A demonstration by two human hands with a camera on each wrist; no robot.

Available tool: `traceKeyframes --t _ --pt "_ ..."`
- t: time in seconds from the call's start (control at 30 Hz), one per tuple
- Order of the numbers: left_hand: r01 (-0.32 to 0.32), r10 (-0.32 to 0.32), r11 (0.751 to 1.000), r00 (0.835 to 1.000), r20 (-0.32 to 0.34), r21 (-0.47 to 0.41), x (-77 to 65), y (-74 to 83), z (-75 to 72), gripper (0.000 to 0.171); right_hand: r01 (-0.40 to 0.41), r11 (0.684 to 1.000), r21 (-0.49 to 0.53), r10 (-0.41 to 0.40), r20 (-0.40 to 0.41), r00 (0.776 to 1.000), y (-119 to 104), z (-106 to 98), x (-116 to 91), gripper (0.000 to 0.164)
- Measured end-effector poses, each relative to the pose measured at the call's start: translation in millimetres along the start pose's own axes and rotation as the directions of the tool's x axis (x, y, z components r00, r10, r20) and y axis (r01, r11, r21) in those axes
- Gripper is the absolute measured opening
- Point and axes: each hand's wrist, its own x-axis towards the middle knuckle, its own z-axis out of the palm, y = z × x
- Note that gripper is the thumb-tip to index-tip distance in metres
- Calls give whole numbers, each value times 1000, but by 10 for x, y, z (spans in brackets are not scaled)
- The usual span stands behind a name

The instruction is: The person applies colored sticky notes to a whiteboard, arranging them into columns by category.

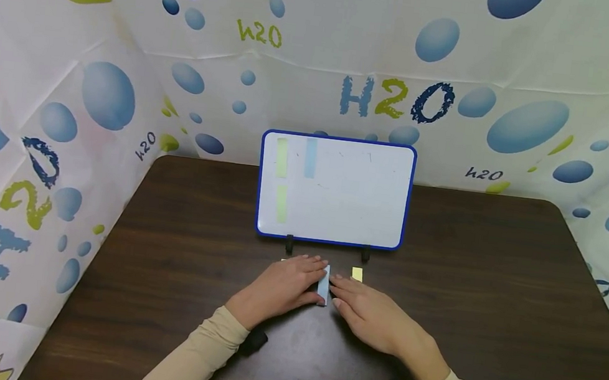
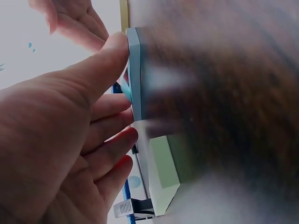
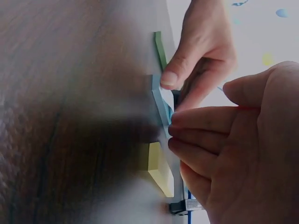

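Observation:
A narrow pad of blue sticky notes (image 1: 323, 286) lies on the table between the two hands. My left hand (image 1: 284, 288) rests on its left side, thumb at the near end and fingers towards the far end. A lighter blue sheet (image 2: 125, 88) stands up a little from the pad. My right hand (image 1: 375, 314) is at the pad's right edge, fingers fairly straight and thumb apart; whether the fingertips touch it I cannot tell. A green pad (image 2: 163, 163) lies beside the left fingers, mostly hidden in the head view. Beyond the right fingers lies a yellow pad (image 1: 357, 274).
A whiteboard (image 1: 359, 202) with a blue frame stands upright behind the pads on black feet (image 1: 366, 253). Two green strips (image 1: 282, 158) and one blue strip (image 1: 310, 158) are stuck to its left part. The dark wooden table (image 1: 496, 287) extends to both sides, with a printed curtain behind.

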Motion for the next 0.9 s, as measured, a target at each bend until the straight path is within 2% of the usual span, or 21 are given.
traceKeyframes --t 0.27,0.47,0.67,0.73,0.9 --pt "-2 3 1000 1000 -23 20 11 0 25 49 1 1000 4 -1 1 1000 -26 -7 2 51" --pt "10 -10 1000 999 -34 8 22 5 33 45 27 1000 -15 -27 -39 999 -45 5 -12 48" --pt "24 -25 1000 999 -41 -16 14 33 28 64 41 999 -6 -41 -50 998 -73 26 -13 50" --pt "25 -26 1000 999 -44 -14 11 41 26 64 40 999 -7 -41 -53 998 -81 29 -13 50" --pt "6 -3 999 998 -63 48 20 49 33 43 32 999 -3 -32 -56 998 -89 34 -4 49"
